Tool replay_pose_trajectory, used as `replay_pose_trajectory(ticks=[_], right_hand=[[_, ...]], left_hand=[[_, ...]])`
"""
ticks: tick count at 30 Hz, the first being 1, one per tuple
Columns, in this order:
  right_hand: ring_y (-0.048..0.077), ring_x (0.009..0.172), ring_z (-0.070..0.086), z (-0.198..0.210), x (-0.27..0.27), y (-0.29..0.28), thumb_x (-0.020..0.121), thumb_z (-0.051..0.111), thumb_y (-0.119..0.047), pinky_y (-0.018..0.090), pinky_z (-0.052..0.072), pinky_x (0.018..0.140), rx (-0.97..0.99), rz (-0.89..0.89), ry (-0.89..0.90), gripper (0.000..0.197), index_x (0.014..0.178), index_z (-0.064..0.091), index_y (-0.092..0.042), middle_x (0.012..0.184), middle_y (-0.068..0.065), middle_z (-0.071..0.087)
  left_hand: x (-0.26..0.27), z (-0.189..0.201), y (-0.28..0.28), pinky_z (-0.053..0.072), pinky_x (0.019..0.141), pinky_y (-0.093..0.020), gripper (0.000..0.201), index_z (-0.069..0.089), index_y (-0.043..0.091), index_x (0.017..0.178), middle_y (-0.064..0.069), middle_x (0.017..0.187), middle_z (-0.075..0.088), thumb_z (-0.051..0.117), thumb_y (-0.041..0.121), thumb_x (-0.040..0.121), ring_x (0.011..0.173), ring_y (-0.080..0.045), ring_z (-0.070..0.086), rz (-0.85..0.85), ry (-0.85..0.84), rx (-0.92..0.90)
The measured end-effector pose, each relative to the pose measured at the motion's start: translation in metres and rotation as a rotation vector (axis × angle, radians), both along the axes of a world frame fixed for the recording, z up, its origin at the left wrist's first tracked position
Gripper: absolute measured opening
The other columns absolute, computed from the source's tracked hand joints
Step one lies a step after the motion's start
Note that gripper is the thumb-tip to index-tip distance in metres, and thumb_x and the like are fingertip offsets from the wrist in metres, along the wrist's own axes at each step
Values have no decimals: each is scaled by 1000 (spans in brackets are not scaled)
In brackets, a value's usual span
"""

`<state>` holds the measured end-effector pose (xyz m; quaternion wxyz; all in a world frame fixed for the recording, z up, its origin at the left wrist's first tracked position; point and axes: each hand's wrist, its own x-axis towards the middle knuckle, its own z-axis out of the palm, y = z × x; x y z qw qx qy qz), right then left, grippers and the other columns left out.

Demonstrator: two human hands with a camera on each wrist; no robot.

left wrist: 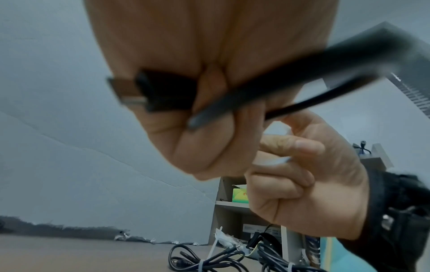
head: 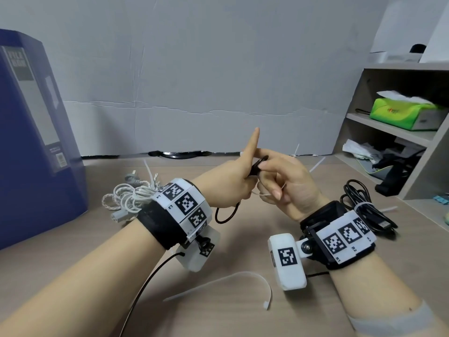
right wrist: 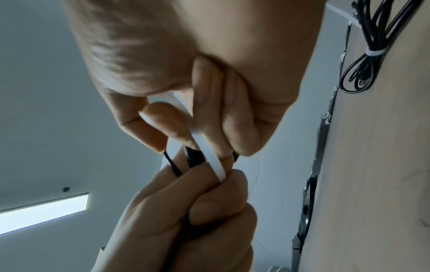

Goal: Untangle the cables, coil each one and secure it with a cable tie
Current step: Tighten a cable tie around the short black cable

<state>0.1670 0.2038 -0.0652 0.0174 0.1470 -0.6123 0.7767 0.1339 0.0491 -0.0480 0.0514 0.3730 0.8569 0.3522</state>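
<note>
Your left hand has its grip closed around a small black cable, index finger pointing straight up, and a loop of that cable hangs below your fist above the table. Your right hand meets it, fingers curled, pinching a white cable tie that runs across the black bundle into the left fingers (the wrist views are blurred, so I cannot tell whether the tie is threaded). A spare tie lies on the table near you. A white cable bundle sits behind your left wrist, and a tied black coil rests beside your right wrist, near the shelf.
</note>
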Motion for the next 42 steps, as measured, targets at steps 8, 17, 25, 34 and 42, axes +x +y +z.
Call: replay_pose_trajectory(ticks=[8,17,25,34,42], right_hand=[[15,39,23,-6,-2,-10,81,72,-42,27,11,48,225,-142,36,28,80,67,-14,41,3,38],[15,41,15,-6,-6,-5,99,61,-22,25,11,46,58,-277,-18,29,72,64,-10,42,1,29],[14,41,29,-12,-8,-1,86,77,-20,21,24,43,343,-486,62,33,115,63,-26,45,-2,41],[12,35,30,-11,-4,-10,97,56,-11,20,26,40,518,-262,42,26,116,71,-22,37,1,39],[9,32,24,-10,-4,-7,97,58,-6,20,14,45,221,-189,-56,9,92,65,-8,37,0,32]], left_hand=[[-4,1,-4,47,52,-22,90,-32,26,151,-4,72,58,40,5,102,64,-21,59,96,2,5],[-3,3,-5,48,57,-23,89,-19,42,155,2,60,58,45,10,102,51,-6,54,3,49,125],[-5,-5,-5,44,57,-9,86,-29,24,153,0,72,61,42,13,105,54,1,56,28,35,-56],[-2,-7,-2,44,74,-26,89,-31,17,152,-13,89,63,39,2,99,74,-23,57,41,86,-202],[2,-1,-2,46,66,-21,94,-23,41,153,-15,89,64,38,-2,95,72,-26,59,-35,107,-146]])
